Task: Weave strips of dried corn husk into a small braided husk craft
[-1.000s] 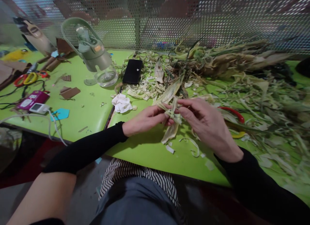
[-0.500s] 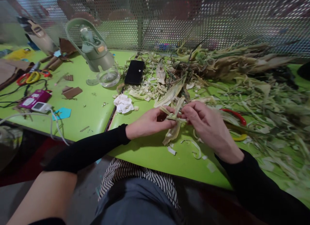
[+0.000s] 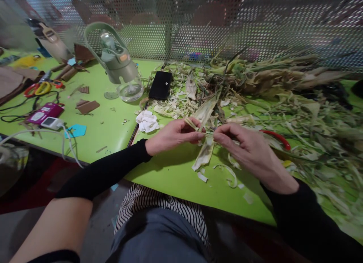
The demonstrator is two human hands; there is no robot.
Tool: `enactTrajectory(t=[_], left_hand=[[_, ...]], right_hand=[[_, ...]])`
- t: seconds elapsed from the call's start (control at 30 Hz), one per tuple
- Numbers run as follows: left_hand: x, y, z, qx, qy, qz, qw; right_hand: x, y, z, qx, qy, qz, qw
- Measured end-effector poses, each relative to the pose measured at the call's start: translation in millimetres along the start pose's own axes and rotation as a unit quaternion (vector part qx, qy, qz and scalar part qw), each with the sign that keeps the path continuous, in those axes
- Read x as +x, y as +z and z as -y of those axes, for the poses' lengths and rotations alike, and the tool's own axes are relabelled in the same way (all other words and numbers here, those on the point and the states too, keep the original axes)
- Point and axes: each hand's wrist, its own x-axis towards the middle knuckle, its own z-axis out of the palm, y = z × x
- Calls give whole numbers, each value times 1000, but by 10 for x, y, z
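Between thumb and fingers, my left hand pinches pale green dried leaf strips that cross each other above the table. My right hand is closed on the right end of the same strips, its fingertips a small gap from the left ones. One wide strip hangs down below the crossing. A curled strip and a small white scrap lie on the green table underneath. Red-handled scissors or pliers lie partly hidden behind my right hand.
A heap of dried leaves spreads over the back and right. A black phone, crumpled tissue and clear water bottle stand or lie ahead. Leftward are a purple device, cable and scissors. A perforated metal screen closes the back.
My right hand has shifted a little right and down, pulling slightly away from the left hand. Both hands still hold the strips. The whole view has moved slightly.
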Motion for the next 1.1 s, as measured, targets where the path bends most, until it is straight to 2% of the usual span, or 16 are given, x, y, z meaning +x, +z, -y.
enactTrajectory(t=[0.17, 0.3, 0.5, 0.6, 0.73, 0.83, 0.93, 1.0, 1.1], left_hand=[[3, 122, 119, -3, 40, 2, 999], [-9, 200, 139, 3, 49, 4, 999], [-36, 271, 88, 106, 69, -86, 988], [-42, 271, 59, 152, 113, -124, 974], [-39, 222, 13, 207, 166, -141, 954], [-30, 174, 13, 197, 131, -118, 964], [10, 133, 36, 111, 95, -43, 988], [56, 107, 44, 52, 87, 2, 995], [118, 56, 33, -11, 76, 19, 997]], right_hand=[[-5, 256, 53, -36, 38, -53, 997], [-41, 361, 76, -18, 34, -119, 992], [-98, 464, 125, 19, -1, -155, 988], [-96, 460, 132, 51, 21, -163, 985], [-63, 412, 111, 90, 46, -193, 976], [-42, 409, 86, 87, 45, -192, 976], [-26, 423, 66, 79, 45, -186, 978], [-14, 423, 57, 71, 40, -182, 980], [-1, 403, 45, 68, 35, -176, 981]])
